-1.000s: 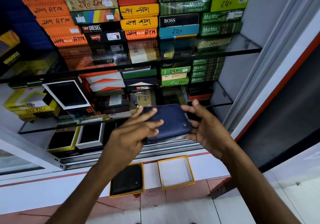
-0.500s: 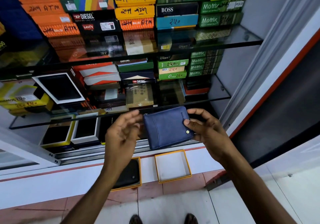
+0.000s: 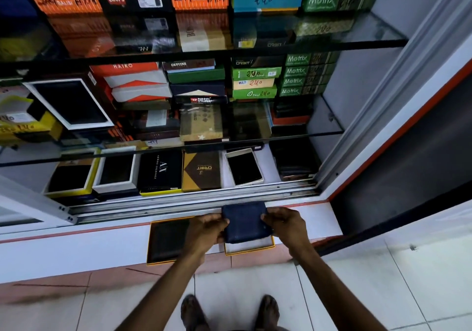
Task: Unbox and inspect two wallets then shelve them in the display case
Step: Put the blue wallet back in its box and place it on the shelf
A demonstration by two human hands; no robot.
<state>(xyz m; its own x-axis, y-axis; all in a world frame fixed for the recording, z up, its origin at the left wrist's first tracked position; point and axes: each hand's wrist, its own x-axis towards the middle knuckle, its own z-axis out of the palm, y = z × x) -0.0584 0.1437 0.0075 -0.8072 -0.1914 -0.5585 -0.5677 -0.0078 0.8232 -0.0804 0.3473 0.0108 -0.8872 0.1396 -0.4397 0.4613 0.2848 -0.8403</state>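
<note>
A dark blue wallet (image 3: 244, 222) is held low over the white, orange-rimmed box tray (image 3: 251, 248) on the ledge below the display case. My left hand (image 3: 206, 231) grips its left edge and my right hand (image 3: 286, 224) grips its right edge. The wallet's lower end dips into the tray. To the left lies a second orange-rimmed tray with a black wallet (image 3: 167, 240) in it, partly hidden by my left wrist.
The open display case has glass shelves (image 3: 332, 45) stacked with several wallet boxes. Its bottom level holds open boxes and a bare white gap (image 3: 268, 169) beside a white box (image 3: 244, 167). A sliding-door track (image 3: 194, 203) runs along the front. My feet stand on the tiled floor.
Both hands have brought the blue wallet down from in front of the shelves to the white tray on the ledge. My left hand, apart from it half a second ago, now grips it.
</note>
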